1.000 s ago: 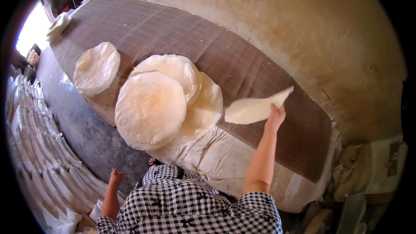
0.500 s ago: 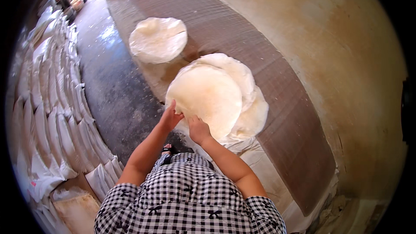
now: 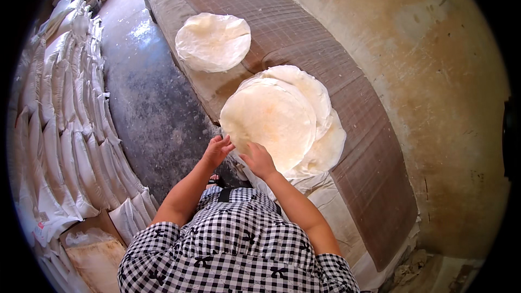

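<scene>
A pile of large, thin, pale round flatbreads (image 3: 268,125) lies on the brown cloth-covered table in front of me, with lower rounds showing past the top one at the back and right. My left hand (image 3: 218,151) is by the pile's near left edge, its fingers loosely bent and apart, with nothing seen in them. Close on its right, my right hand (image 3: 259,160) rests at the near edge of the top round, fingers extended and thumb apart. Whether its fingertips press on the bread cannot be told. Farther back lies a second group of pale rounds (image 3: 213,42).
The long table (image 3: 374,184) runs away from me beside a stained tan wall (image 3: 434,103). Dark floor (image 3: 146,103) stretches along its left side. Stacked white sacks (image 3: 70,130) line the far left, with an open carton (image 3: 95,255) at their near end.
My hands have drawn slightly back from the top flatbread's near edge, and their fingers have loosened. The whole view has shifted a little, while the rounds keep their places on the table.
</scene>
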{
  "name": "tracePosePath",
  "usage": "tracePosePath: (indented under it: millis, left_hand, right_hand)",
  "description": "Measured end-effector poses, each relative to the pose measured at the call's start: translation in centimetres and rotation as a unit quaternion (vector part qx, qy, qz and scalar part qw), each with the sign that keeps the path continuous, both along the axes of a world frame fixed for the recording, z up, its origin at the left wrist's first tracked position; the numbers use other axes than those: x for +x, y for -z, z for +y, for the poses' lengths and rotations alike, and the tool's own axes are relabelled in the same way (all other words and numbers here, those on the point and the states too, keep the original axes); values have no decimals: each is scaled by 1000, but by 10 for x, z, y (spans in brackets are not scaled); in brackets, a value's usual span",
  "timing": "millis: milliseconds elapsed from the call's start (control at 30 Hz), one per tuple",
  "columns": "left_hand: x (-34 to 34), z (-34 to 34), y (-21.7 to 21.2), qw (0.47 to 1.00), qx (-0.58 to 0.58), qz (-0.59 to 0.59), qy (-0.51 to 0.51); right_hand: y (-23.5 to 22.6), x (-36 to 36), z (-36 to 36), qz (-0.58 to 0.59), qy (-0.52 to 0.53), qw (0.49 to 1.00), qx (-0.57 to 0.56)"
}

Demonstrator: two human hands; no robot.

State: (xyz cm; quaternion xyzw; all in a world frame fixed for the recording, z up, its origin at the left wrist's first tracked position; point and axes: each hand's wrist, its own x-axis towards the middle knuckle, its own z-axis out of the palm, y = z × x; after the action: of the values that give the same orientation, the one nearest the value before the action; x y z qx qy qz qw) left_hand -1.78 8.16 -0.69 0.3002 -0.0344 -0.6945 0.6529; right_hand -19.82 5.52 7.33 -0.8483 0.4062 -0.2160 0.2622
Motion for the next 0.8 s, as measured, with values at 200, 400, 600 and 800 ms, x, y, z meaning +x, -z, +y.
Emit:
tracePosePath:
  millis: [200,400,600,800]
  left_hand:
    - [-4,4,-10,996,-13,-79,41]
    - [-10,-3,-15,996,-35,-65,52]
    - [-12,-8,-11,994,-40,-95,38]
    - [-15,-9,-8,995,-37,-90,36]
  right_hand:
    - [3,16,-11,7,25,990,141]
    - [4,15,-17,14,37,993,114]
    - [5,20,-29,-2,35,972,234]
    - [1,18,-31,12,22,983,182]
